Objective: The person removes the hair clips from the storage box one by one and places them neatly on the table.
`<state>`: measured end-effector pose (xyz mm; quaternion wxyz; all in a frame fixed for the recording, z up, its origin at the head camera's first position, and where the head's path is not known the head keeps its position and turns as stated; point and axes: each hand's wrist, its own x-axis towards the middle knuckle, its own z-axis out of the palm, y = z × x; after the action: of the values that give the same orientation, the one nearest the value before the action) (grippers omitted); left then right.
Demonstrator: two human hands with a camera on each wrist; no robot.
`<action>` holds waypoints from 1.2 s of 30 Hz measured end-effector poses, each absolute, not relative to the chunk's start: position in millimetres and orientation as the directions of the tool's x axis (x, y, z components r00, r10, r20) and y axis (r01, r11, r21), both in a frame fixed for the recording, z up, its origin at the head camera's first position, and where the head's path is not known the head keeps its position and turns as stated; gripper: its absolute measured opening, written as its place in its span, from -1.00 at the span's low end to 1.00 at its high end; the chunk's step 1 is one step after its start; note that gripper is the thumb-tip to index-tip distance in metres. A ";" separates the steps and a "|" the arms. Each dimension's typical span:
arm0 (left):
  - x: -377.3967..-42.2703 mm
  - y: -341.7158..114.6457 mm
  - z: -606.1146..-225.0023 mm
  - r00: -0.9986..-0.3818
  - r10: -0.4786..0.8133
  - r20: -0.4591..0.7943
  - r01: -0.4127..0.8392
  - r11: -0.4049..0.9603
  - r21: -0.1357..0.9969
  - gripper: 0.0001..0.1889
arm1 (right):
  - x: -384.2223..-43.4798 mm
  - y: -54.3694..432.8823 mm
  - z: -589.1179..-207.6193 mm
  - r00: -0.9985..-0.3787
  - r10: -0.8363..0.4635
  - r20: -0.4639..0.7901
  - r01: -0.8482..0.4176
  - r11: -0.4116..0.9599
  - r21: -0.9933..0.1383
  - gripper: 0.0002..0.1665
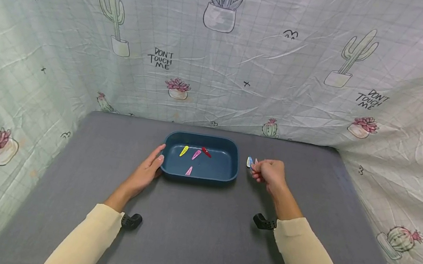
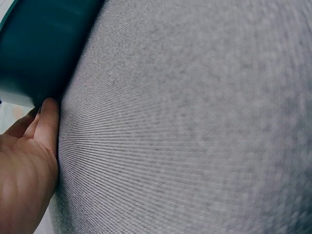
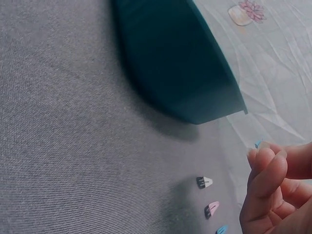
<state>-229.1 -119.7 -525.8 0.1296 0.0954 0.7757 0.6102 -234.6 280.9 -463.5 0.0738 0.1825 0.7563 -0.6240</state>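
Observation:
A dark blue tray (image 1: 197,177) stands on the grey cloth, holding a yellow hair clip (image 1: 184,150), a pink hair clip (image 1: 196,154), a red hair clip (image 1: 206,152) and a light pink hair clip (image 1: 189,171). My left hand (image 1: 144,174) touches the tray's left end with fairly straight fingers. To the right of the tray, my right hand (image 1: 272,174) pinches a small blue hair clip (image 3: 258,144), mostly hidden by the fingertips. Below that hand in the right wrist view lie a white hair clip (image 3: 204,182), a pink hair clip (image 3: 212,209) and a blue hair clip (image 3: 222,229).
Grey cloth (image 1: 198,229) covers the table around the tray. A pale curtain (image 1: 245,64) printed with cacti hangs behind the table and along both sides. Black wrist devices (image 1: 264,222) sit at both cuffs.

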 end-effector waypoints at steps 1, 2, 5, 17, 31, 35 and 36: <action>-229.6 -119.8 -525.7 -0.948 0.305 -0.085 -0.010 0.239 0.971 -0.36 | -234.9 280.9 -464.0 -0.922 0.187 -0.338 0.368 0.154 -0.917 -0.80; -229.9 -120.1 -525.3 -0.948 0.306 -0.084 -0.008 0.243 0.970 -0.35 | -235.2 281.2 -464.1 -0.922 0.189 -0.337 0.367 0.156 -0.917 -0.80; -230.3 -120.3 -524.4 -0.949 0.303 -0.086 -0.008 0.248 0.969 -0.35 | -235.8 281.8 -465.1 -0.921 0.194 -0.339 0.370 0.158 -0.916 -0.82; -229.7 -120.0 -524.5 -0.948 0.307 -0.087 -0.010 0.243 0.970 -0.36 | -237.5 281.7 -475.1 -0.907 0.201 -0.369 0.401 0.147 -0.904 -0.85; -228.0 -120.9 -524.4 -0.948 0.308 -0.082 -0.007 0.237 0.972 -0.37 | -236.1 281.9 -487.6 -0.897 0.219 -0.383 0.417 0.136 -0.899 -0.88; -227.5 -120.4 -523.9 -0.947 0.309 -0.089 -0.014 0.238 0.971 -0.37 | -235.5 281.5 -488.6 -0.897 0.225 -0.381 0.416 0.134 -0.899 -0.88; -227.3 -120.4 -523.7 -0.947 0.310 -0.090 -0.015 0.238 0.971 -0.38 | -235.3 281.5 -488.7 -0.897 0.224 -0.381 0.416 0.136 -0.899 -0.88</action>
<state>-227.3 -120.4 -523.7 0.1330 0.0951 0.7756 0.6097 -235.3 281.5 -488.7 0.0771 0.2134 0.7497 -0.6216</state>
